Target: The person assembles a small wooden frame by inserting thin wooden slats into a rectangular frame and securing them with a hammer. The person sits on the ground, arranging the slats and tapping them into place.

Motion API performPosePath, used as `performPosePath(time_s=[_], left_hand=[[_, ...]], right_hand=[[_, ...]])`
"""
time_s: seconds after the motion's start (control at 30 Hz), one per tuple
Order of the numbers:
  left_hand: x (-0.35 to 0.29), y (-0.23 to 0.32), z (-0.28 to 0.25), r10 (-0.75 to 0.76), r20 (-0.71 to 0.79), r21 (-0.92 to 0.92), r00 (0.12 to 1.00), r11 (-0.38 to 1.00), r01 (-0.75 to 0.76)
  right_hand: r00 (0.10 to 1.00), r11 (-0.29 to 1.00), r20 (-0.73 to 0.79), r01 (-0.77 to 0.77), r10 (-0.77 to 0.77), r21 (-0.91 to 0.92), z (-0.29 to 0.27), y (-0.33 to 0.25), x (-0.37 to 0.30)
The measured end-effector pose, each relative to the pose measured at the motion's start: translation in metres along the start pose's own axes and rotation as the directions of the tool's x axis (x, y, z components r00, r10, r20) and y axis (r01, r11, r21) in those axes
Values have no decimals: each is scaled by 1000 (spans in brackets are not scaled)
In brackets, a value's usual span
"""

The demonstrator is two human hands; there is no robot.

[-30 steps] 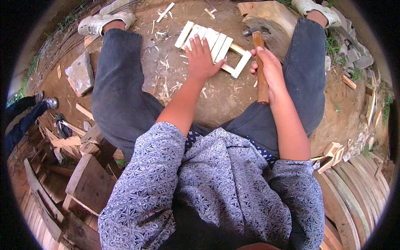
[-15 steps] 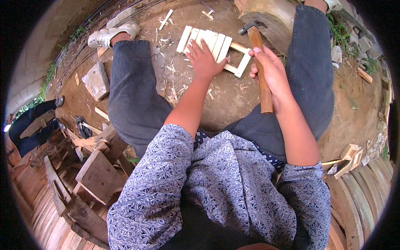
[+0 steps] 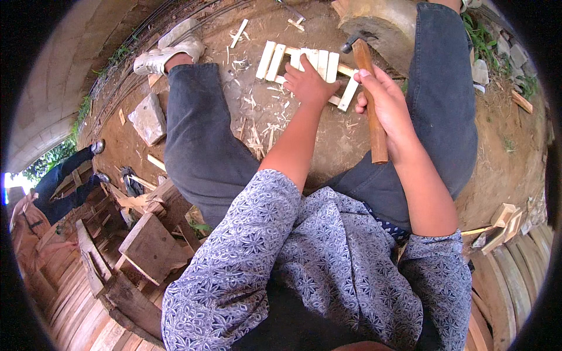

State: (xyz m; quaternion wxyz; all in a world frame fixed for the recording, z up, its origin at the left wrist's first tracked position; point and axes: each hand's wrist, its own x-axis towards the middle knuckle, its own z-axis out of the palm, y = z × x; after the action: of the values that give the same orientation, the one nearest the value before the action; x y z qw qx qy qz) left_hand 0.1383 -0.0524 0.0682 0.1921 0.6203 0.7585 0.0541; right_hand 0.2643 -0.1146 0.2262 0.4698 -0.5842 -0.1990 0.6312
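Observation:
A small wooden frame (image 3: 349, 93) lies on the dirt between my legs, with several pale slats (image 3: 323, 63) laid crosswise on it. A gap separates two slats at its left end from the group nearer the right end. My left hand (image 3: 310, 85) is spread over the grouped slats, fingers apart, pressing on them and hiding part of the frame. In my right hand (image 3: 383, 108) is a hammer (image 3: 369, 93), gripped around its wooden handle. Its dark metal head points up and away, just to the right of the frame and in the air.
A large log or stump (image 3: 383, 26) stands beyond the hammer head. Wood shavings (image 3: 257, 134) and a loose stick (image 3: 239, 33) litter the dirt. A stone block (image 3: 147, 119) sits left of my leg. Boards (image 3: 153, 248) are piled at the lower left, near another person's legs (image 3: 64, 181).
My left hand has moved right, and the grouped slats have slid along the frame toward its right end, opening a gap on the left. The hammer stays raised in my right hand.

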Motion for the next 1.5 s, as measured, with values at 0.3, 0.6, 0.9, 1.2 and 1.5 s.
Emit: performPosePath(time_s=[0.3,0.6,0.9,1.2,1.5], left_hand=[[35,-70,-22,156,-17,-157,988,975,-157],[77,-199,-51,-476,-58,-160,878,872,462],[-33,-55,-16,556,61,-156,829,826,-542],[-32,-43,-20,610,534,41,585,673,-739],[44,-74,-220,852,416,-93,320,390,-916]], right_hand=[[998,1000,-65,-19,19,-4,-1,-1,1],[997,998,-44,-56,56,-17,12,1,-1],[996,999,-82,-32,30,-24,14,0,5],[995,999,-87,-51,49,-18,5,0,5],[1000,997,-18,-8,7,-78,5,2,3]])
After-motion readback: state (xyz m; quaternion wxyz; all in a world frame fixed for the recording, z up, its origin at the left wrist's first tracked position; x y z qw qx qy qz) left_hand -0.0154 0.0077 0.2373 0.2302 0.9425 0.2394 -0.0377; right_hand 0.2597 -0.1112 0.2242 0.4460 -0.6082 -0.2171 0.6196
